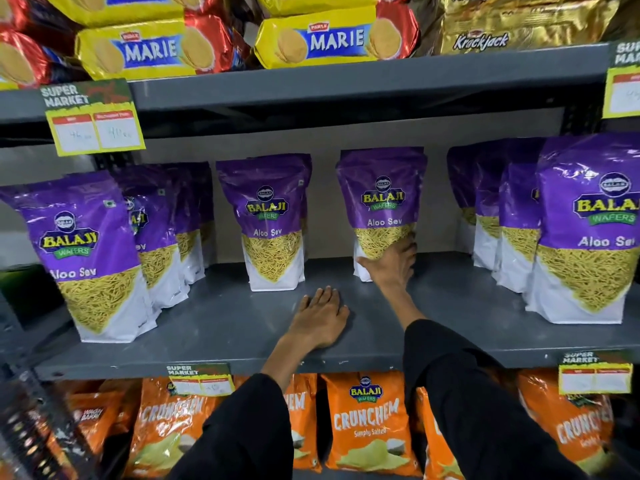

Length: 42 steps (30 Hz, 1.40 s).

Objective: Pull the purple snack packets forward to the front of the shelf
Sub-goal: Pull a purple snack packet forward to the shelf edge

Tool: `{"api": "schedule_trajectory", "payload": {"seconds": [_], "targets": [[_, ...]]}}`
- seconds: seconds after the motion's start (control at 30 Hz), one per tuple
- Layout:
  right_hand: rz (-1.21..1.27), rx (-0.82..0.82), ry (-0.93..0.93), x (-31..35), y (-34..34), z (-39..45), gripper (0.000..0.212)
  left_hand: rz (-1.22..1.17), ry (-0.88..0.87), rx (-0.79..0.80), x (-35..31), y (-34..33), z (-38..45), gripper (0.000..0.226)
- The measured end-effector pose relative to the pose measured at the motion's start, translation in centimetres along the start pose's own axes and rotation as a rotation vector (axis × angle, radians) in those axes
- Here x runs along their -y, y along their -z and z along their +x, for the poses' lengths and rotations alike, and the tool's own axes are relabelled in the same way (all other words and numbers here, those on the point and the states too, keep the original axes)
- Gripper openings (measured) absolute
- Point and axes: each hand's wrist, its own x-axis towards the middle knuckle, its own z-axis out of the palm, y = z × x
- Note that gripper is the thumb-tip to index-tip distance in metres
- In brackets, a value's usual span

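here, left to right: front purple packet [86,258] upright near the grey shelf [221,327] edge. second purple packet [270,223] upright, set back. left hand [320,318] flat on shelf, fingers spread, grasping nothing. right hand [391,263] grips the lower part of the third purple packet [381,202], set back.

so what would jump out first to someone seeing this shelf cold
Probably the purple packets standing along the grey middle shelf, and the right hand gripping the base of the purple packet set far back. The left hand lies flat on bare shelf. Orange bags fill the shelf below.
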Motion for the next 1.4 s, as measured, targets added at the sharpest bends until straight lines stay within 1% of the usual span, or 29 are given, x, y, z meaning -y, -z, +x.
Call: {"api": "schedule_trajectory", "payload": {"seconds": [0.43, 0.73, 1.03, 1.27, 1.4], "targets": [[-0.031, -0.019, 0.011, 0.2, 1.4, -2.2, 0.139, 0.021, -0.002, -0.007, 0.0, 0.1, -0.1, 0.062], [-0.033, -0.021, 0.027, -0.1, 4.1, -6.3, 0.139, 0.04, 0.014, 0.011, -0.4, 0.5, -0.5, 0.063], [-0.024, -0.011, 0.059, -0.9, 7.4, -11.0, 0.133, 0.046, 0.054, 0.047, -0.8, 0.7, -0.5, 0.063], [-0.014, -0.027, 0.072, -1.5, 9.5, -13.7, 0.131, 0.04, 0.056, 0.046, -0.8, 0.7, -0.6, 0.064], [-0.003, -0.035, 0.084, -1.9, 10.6, -14.9, 0.128, 0.056, 0.046, 0.024, -0.7, 0.5, -0.6, 0.061]]}}
